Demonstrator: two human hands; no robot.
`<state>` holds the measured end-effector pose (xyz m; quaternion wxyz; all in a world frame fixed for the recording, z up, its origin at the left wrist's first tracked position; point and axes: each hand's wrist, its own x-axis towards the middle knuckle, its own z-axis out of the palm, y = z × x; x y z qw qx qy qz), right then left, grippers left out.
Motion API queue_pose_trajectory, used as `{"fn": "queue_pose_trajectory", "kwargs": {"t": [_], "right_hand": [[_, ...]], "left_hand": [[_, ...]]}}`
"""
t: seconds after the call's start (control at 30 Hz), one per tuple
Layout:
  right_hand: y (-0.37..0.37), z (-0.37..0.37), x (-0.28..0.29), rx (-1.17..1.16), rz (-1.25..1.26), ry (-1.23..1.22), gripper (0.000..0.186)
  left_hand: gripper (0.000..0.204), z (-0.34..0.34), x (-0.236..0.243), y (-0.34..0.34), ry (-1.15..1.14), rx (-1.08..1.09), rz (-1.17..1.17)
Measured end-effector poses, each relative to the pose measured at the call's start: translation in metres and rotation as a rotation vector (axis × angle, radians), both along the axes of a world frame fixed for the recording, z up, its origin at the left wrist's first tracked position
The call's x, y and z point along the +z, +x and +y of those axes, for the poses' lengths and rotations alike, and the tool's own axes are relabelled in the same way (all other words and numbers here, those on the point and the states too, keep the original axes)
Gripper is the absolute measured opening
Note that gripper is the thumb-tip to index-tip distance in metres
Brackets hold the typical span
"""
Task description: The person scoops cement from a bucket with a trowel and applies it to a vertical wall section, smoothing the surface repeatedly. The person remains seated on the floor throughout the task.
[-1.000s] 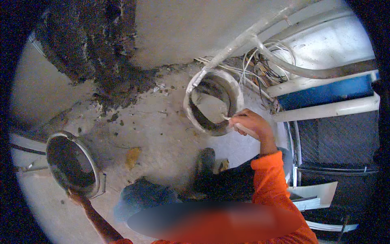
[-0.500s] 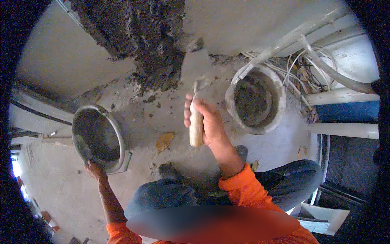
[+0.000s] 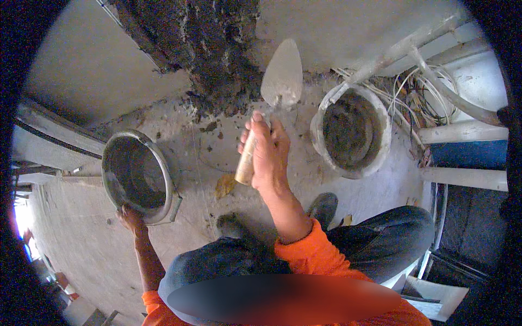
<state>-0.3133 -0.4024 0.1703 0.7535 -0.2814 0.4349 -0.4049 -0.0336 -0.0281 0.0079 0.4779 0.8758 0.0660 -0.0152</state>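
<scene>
My right hand (image 3: 269, 155) is closed around the wooden handle of a pointed trowel (image 3: 283, 73). The broad face of its blade shows, up towards the patch of dark wet mortar (image 3: 204, 49) on the wall ahead. At the left, my left hand (image 3: 130, 218) grips the near rim of a grey bucket (image 3: 169, 182), which leans over with its mouth towards me. Some dark residue coats the inside. A second bucket (image 3: 319, 146), crusted pale at the rim, stands to the right of the trowel with grey mortar in its bottom.
Crumbs of mortar (image 3: 209, 127) and a dry leaf (image 3: 225, 186) lie on the floor ahead of my shoes (image 3: 323, 207). Coiled white cables (image 3: 429, 103) and pale pipes (image 3: 462, 133) crowd the right side. A long ledge (image 3: 60, 133) runs along the left.
The trowel has turned from edge-on to show its blade's face, and my right hand has shifted slightly left. My left hand keeps its hold on the left bucket's rim.
</scene>
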Motion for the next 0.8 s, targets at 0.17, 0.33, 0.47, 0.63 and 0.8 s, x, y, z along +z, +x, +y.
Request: {"fn": "queue_pose_trajectory", "kwargs": {"t": [0.17, 0.33, 0.47, 0.63, 0.8], "right_hand": [[-0.023, -0.012, -0.026, 0.086, 0.211, 0.035, 0.027], [-0.029, -0.035, -0.056, 0.325, 0.439, 0.154, 0.022], [-0.011, -0.053, -0.074, 0.337, 0.417, 0.203, 0.025], [0.007, -0.088, -0.088, 0.443, 0.403, 0.229, 0.027], [0.005, -0.124, -0.084, 0.524, 0.453, 0.156, 0.029]], "left_hand": [[0.046, 0.0, -0.003, -0.003, 0.06, -0.033, -0.042], [0.047, -0.005, -0.002, -0.015, -0.152, 0.052, 0.002], [0.045, -0.005, -0.005, -0.013, -0.097, 0.044, -0.103], [0.045, 0.003, -0.009, -0.004, 0.059, -0.057, -0.014], [0.043, 0.004, -0.015, -0.002, -0.243, -0.061, 0.011]]}}
